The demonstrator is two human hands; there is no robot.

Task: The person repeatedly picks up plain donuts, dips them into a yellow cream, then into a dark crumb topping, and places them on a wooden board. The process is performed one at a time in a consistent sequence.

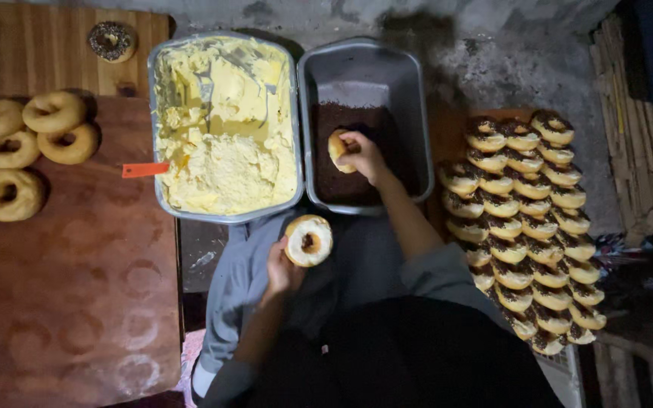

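Observation:
My left hand [280, 270] holds a doughnut [308, 240] whose top is spread with pale cream, just below the cream tray. My right hand [364, 155] presses another doughnut [338, 149] down into the dark chocolate sprinkles [341, 185] inside a grey metal pan [410, 83]. To the left of that pan stands a metal tray of yellow cream [224, 125] with an orange-handled tool [145, 169] sticking out of its left side.
Several plain doughnuts [20, 140] lie on a wooden board [77, 287] at the left, and one sprinkle-topped doughnut [112, 40] sits at the top. Rows of finished sprinkle-topped doughnuts [527, 227] are stacked at the right. Wooden slats [636, 151] lie at far right.

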